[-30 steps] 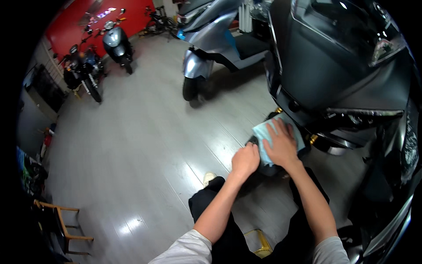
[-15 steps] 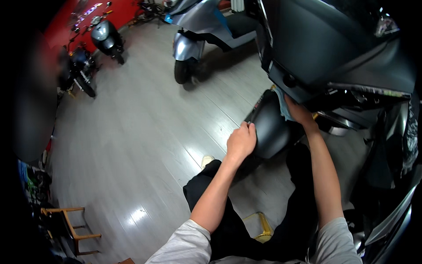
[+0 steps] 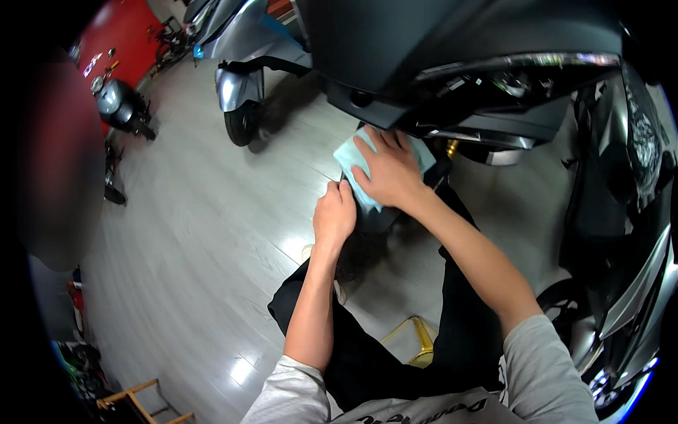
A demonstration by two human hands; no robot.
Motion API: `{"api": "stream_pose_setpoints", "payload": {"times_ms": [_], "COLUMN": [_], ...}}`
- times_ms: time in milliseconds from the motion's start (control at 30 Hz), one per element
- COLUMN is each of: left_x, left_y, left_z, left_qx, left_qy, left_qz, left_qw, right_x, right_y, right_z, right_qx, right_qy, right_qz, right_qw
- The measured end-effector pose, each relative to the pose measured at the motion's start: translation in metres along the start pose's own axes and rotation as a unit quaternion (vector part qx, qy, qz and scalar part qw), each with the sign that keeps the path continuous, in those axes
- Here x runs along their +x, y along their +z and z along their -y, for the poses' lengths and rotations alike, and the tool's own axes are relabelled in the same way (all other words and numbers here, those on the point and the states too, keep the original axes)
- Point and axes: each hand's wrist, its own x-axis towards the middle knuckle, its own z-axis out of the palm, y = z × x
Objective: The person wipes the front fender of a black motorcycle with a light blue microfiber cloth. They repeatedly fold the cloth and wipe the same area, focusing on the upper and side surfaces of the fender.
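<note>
Spread flat, my right hand (image 3: 393, 169) presses a light blue cloth (image 3: 347, 157) onto the matte black front fender (image 3: 376, 220) of a scooter. The cloth covers much of the fender's upper surface and shows on both sides of the hand. At the fender's left edge my left hand (image 3: 335, 215) is closed, its thumb and fingers gripping the rim. Just above both hands hangs the scooter's black front body panel (image 3: 381, 56). The wheel beneath the fender is mostly hidden.
A silver-blue scooter (image 3: 247, 49) stands ahead to the left, a grey one (image 3: 120, 106) farther off by a red wall (image 3: 127, 42). Close on the right are silver-black scooter parts (image 3: 621, 304). A yellow-framed stool (image 3: 421, 339) is between my legs, a wooden chair (image 3: 145, 403) lower left.
My right hand has come out from under the body panel onto the fender's top and spread the cloth flat. My left hand still holds the edge. The view has shifted right.
</note>
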Motion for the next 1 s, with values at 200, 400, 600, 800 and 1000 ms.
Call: {"api": "stream_pose_setpoints", "payload": {"times_ms": [200, 400, 600, 800, 1000], "left_x": [-0.003, -0.007, -0.011, -0.005, -0.006], "left_y": [0.003, 0.008, 0.005, 0.013, 0.013], "left_z": [0.002, -0.006, -0.009, -0.003, -0.013], "left_qx": [-0.009, -0.002, 0.005, 0.023, 0.014], "left_qy": [0.016, 0.029, 0.029, 0.026, 0.013], "left_qz": [-0.013, -0.035, -0.044, -0.039, -0.023], "left_qw": [1.0, 0.999, 0.999, 0.999, 1.0], "right_x": [0.037, 0.052, 0.06, 0.06, 0.049], "right_y": [0.014, 0.019, 0.019, 0.018, 0.004], "right_z": [-0.066, -0.135, -0.155, -0.152, -0.13], "right_qx": [0.081, 0.096, 0.121, 0.122, 0.102], "right_qy": [0.09, 0.096, 0.107, 0.104, 0.114], "right_qz": [-0.083, 0.029, 0.085, 0.107, 0.1], "right_qw": [0.989, 0.99, 0.983, 0.981, 0.983]}}
